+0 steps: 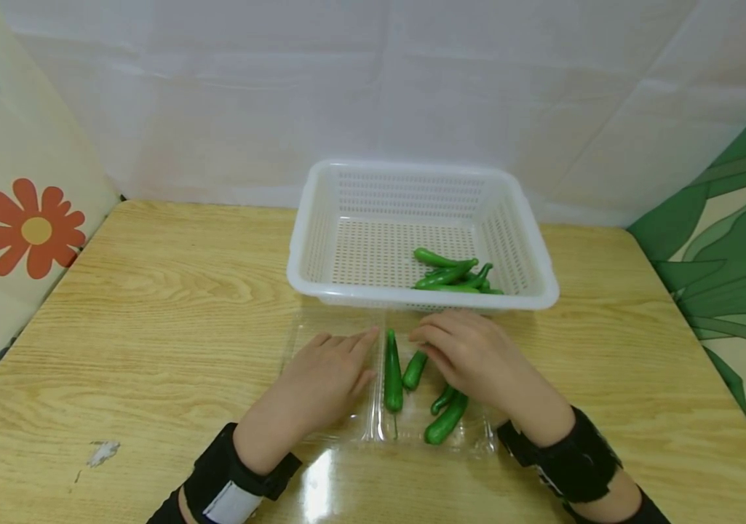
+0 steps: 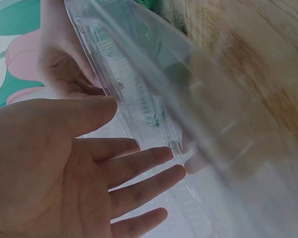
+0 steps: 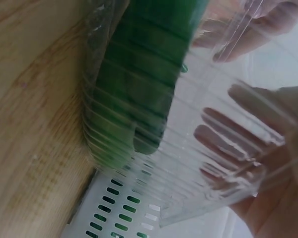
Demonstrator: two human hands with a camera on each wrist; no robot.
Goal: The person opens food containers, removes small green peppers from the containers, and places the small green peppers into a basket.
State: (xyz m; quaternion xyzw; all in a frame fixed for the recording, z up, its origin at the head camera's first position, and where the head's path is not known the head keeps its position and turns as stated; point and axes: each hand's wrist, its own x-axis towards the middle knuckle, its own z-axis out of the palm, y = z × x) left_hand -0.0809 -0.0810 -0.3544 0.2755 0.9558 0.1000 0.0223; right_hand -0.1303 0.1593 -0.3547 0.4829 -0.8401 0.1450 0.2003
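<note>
An unfolded clear plastic clamshell box (image 1: 375, 429) lies on the table, its right half holding several green chili peppers (image 1: 394, 372). Over the left half is my left hand (image 1: 322, 378), fingers straight, fingertips at the fold between the halves. The left wrist view shows that hand (image 2: 84, 168) with spread fingers and an empty palm, by the clear plastic wall. My right hand (image 1: 471, 356) hovers over the right half, partly covering the peppers. Seen through the ribbed plastic in the right wrist view, its loosely bent fingers (image 3: 233, 129) hold nothing, with a large pepper (image 3: 144, 74) close by.
Just behind the box stands a white perforated basket (image 1: 421, 297) with several more green peppers (image 1: 451, 273) heaped in its front right part. A white cloth (image 1: 248, 109) hangs behind the wooden table (image 1: 183, 291). Printed panels flank both sides.
</note>
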